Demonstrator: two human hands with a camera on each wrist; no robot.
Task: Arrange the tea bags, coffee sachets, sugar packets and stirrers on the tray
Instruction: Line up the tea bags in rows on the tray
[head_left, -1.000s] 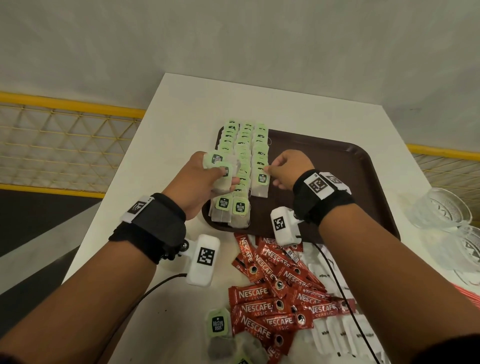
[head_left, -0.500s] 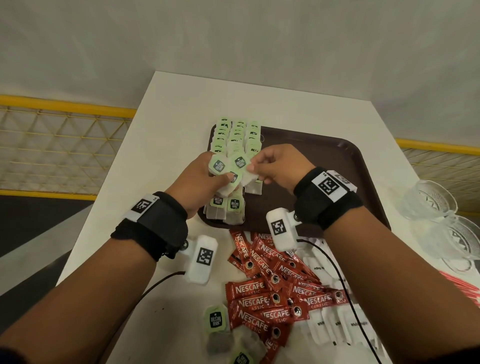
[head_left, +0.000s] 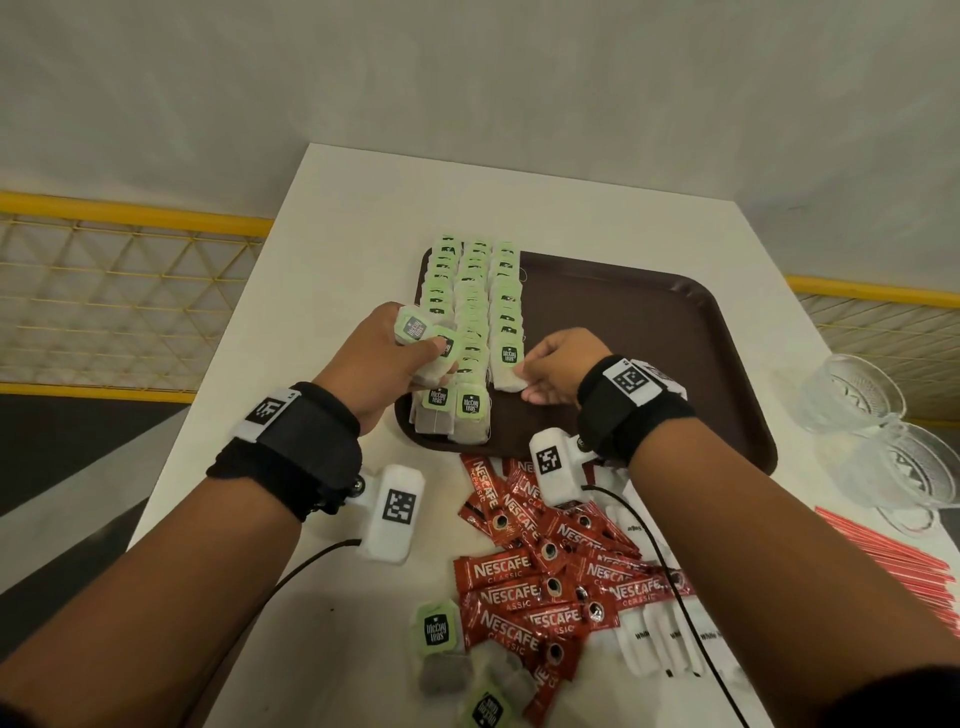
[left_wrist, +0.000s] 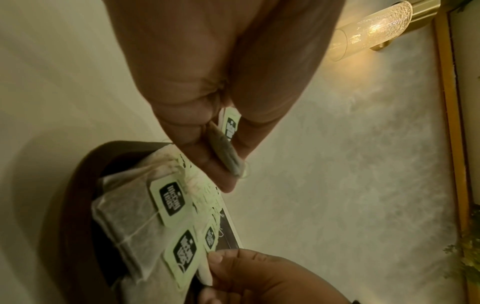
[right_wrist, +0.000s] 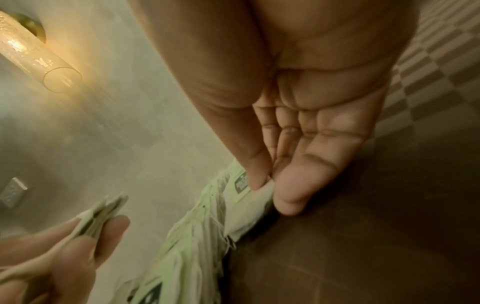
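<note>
The tea-bag step was in hand: three overlapping rows of white paper tea bags with light green tags (head_left: 470, 312) already lay along the left side of the dark brown plastic tray (head_left: 675, 338), which stood on the white table (head_left: 363, 208). The right hand (head_left: 558, 371) pinched the nearest tea bag of the right row (head_left: 506, 366) between thumb and forefinger, at its near edge, and this bag lay on the tray, so I judged it was being set down as the newest piece of that row. The left hand (head_left: 376, 364) held a small bundle of spare tea bags (head_left: 423, 338) just above the left row, fingers curled around them. The next move probably called for taking one more bag from this bundle and overlapping it evenly, without disturbing the thin strings. The red coffee sachets (head_left: 540, 587), white sugar packets (head_left: 670, 644), red stirrers (head_left: 893, 566) and a few loose tea bags (head_left: 439, 631) waited on the table, not yet arranged.
</note>
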